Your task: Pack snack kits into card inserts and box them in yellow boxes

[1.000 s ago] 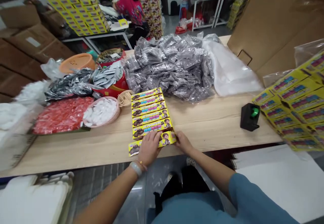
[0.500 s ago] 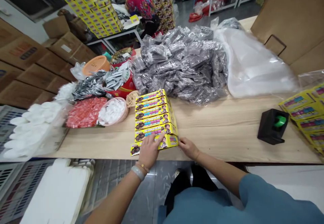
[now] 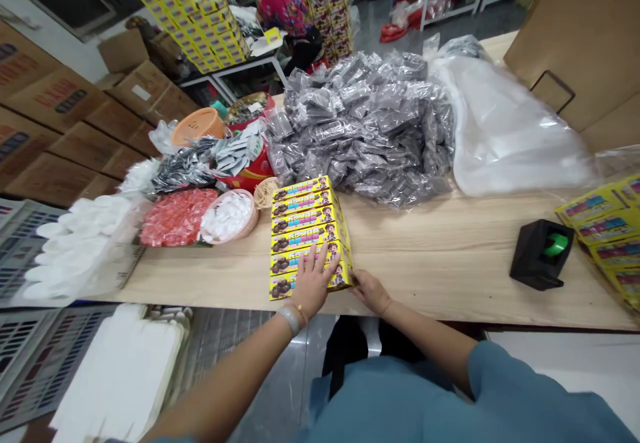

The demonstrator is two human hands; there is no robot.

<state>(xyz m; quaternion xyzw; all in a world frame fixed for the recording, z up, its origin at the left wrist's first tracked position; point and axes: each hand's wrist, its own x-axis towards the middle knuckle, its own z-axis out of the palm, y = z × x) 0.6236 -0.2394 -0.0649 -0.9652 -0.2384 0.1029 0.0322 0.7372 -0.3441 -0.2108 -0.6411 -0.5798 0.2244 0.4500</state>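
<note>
A row of several yellow printed boxes (image 3: 300, 223) lies side by side on the wooden table in front of me. My left hand (image 3: 314, 284) rests flat over the nearest boxes with its fingers spread. At the right end of the nearest box (image 3: 285, 287), my right hand (image 3: 371, 292) is closed, its fingertips at the box's lower corner. Its thumb and fingers are partly hidden, but they appear to pinch that corner. The nearest box lines up with the others, its left end about flush with the row.
Behind the boxes is a heap of grey plastic-wrapped packets (image 3: 370, 129). To the left stand a pink basket of white packets (image 3: 229, 216), red packets (image 3: 175, 216) and an orange basket (image 3: 197, 126). A black tape dispenser (image 3: 540, 255) sits at right. Another person (image 3: 283, 6) sits farther back.
The nearest box has moved from sticking out left and askew to lying square against the row. My left hand's fingers have spread out flatter over the boxes. My right hand stays at the corner.
</note>
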